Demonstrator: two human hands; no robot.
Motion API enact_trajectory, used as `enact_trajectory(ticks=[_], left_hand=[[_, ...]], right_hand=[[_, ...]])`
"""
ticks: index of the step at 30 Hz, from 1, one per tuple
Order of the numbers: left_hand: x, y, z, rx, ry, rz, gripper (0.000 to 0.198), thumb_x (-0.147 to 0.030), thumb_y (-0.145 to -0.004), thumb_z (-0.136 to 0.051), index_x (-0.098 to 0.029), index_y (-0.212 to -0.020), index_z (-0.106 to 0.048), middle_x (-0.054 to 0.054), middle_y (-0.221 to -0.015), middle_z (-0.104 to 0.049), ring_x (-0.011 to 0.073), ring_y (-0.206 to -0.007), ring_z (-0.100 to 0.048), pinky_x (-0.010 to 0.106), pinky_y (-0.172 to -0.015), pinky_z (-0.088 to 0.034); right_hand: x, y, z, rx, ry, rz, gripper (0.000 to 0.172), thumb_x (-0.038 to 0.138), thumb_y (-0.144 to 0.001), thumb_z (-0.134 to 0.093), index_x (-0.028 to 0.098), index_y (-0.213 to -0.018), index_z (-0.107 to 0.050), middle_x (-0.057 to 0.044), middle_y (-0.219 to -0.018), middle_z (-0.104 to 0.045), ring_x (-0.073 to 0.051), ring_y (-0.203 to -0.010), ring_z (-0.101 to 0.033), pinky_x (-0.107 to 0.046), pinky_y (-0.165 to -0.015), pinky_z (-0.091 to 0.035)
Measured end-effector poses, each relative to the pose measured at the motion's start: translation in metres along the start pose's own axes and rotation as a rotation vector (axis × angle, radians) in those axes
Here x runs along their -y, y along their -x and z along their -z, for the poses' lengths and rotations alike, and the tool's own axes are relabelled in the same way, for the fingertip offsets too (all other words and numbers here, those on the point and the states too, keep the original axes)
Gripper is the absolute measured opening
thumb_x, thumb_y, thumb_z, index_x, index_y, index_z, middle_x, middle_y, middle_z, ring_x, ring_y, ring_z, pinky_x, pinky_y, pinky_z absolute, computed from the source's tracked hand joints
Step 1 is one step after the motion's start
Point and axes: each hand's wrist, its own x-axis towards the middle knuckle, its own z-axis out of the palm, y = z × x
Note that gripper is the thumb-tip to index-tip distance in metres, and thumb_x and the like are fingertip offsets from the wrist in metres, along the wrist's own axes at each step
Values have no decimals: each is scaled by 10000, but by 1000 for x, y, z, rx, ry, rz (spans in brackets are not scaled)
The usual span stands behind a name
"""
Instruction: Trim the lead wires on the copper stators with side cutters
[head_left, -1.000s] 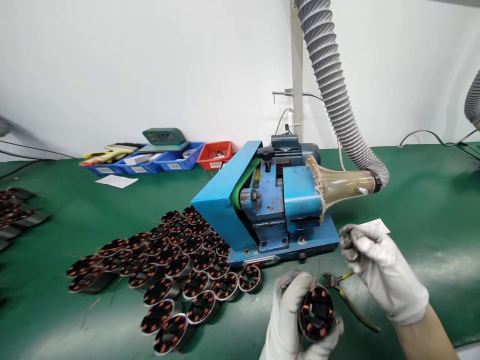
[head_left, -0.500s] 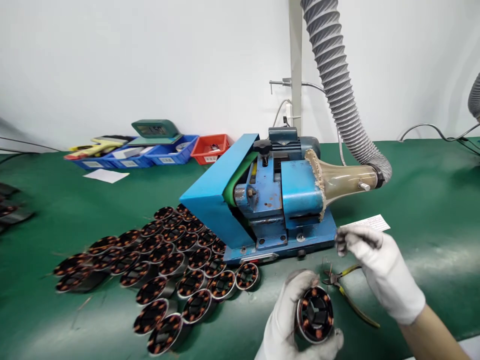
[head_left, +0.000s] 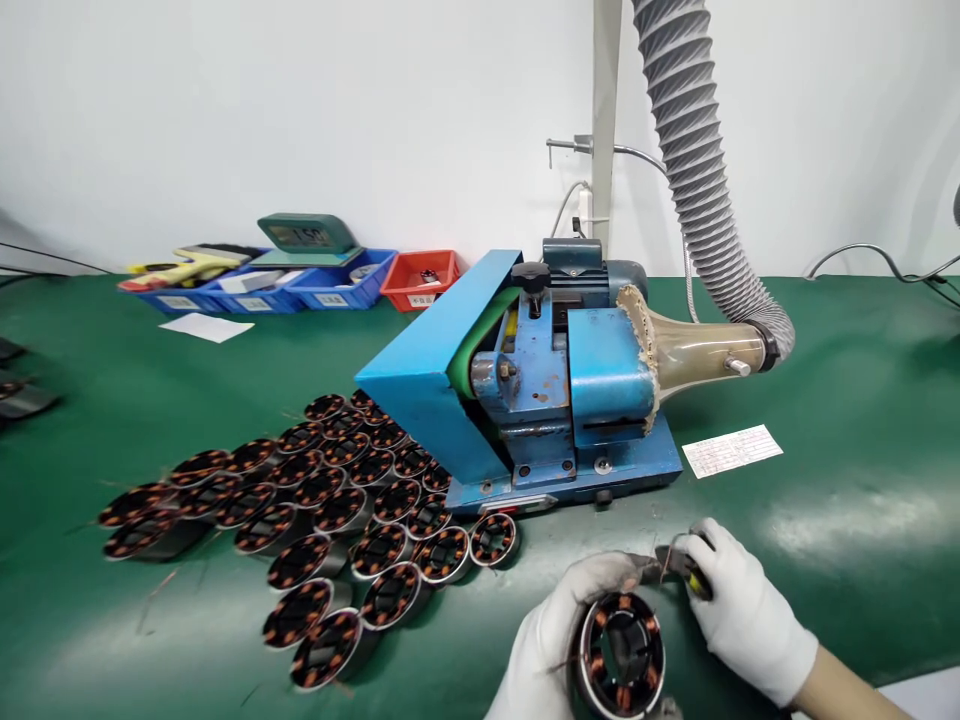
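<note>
Both my hands wear white gloves at the bench's front edge. My left hand [head_left: 559, 630] is wrapped round a round motor stator [head_left: 621, 655] with copper windings, its open face toward me. My right hand [head_left: 739, 615] is closed over the yellow-handled pliers [head_left: 679, 567], whose jaws point left toward my left fingertips. A thin wire end seems to run from the stator to the jaws, too fine to be sure. A blue benchtop machine [head_left: 525, 390] stands just behind my hands.
Several more stators [head_left: 330, 510] lie in rows to the left on the green mat [head_left: 862, 420]. A grey ribbed hose [head_left: 697, 170] joins the machine's funnel. A paper slip [head_left: 731, 450] lies to the right. Blue and red bins [head_left: 330, 285] sit by the wall.
My right hand dropped from beside the machine down onto the pliers and closed on them. My left hand lowered the stator slightly toward me.
</note>
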Motion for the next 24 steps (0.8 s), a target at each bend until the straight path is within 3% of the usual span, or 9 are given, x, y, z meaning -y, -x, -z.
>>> enact_trajectory(ticks=[2, 3, 6, 8, 11, 17, 24], left_hand=[[6, -4, -1, -9, -18, -7, 160, -181, -682, -639, -233, -824, -691, 3, -793, -748, 208, -783, -718, 313, -731, -570], [8, -6, -1, -6, -22, -15, 160, -162, -696, -612, -235, -809, -699, -4, -748, -745, 206, -755, -721, 316, -709, -573], [11, -10, -1, 18, -20, -40, 237, -80, -670, -571, -246, -765, -711, -25, -701, -746, 189, -678, -720, 307, -659, -575], [10, -11, -2, 32, -12, -57, 278, -42, -645, -557, -254, -736, -712, -34, -711, -752, 178, -680, -719, 294, -669, -571], [6, -12, -2, 51, -4, -79, 319, -12, -645, -524, -248, -741, -716, -37, -699, -753, 165, -669, -716, 277, -666, -566], [-2, -10, -1, 66, -8, -91, 367, 34, -649, -457, -231, -699, -706, -36, -673, -748, 164, -643, -714, 280, -634, -567], [-7, -5, -1, 41, -19, -95, 233, -50, -703, -527, -205, -652, -693, -56, -610, -703, 174, -619, -702, 313, -652, -564]], right_hand=[[8, -8, 29, 76, -214, -4, 283, 130, -812, -481, 217, -1029, -640, -67, -995, -651, -208, -896, -612, -313, -798, -486], [12, -12, 46, 187, -312, -2, 241, 210, -834, -504, 217, -1031, -643, -64, -1004, -658, -217, -896, -610, -314, -783, -485], [21, -22, 90, 475, -378, -1, 180, 304, -823, -542, 178, -781, -663, -5, -669, -617, -159, -600, -537, -239, -535, -414], [25, -27, 108, 547, -367, 80, 164, 287, -814, -554, 182, -726, -644, 31, -588, -543, -125, -537, -451, -217, -485, -335], [28, -29, 115, 570, -316, 173, 143, 269, -821, -545, 195, -723, -618, 43, -598, -489, -117, -549, -404, -212, -479, -283], [32, -24, 116, 537, -256, 189, 247, 387, -843, -540, 203, -692, -603, 30, -609, -507, -129, -562, -408, -225, -482, -253], [33, -22, 118, 591, -280, 169, 332, 464, -842, -540, 198, -662, -626, 40, -555, -508, -110, -497, -372, -232, -470, -239]])
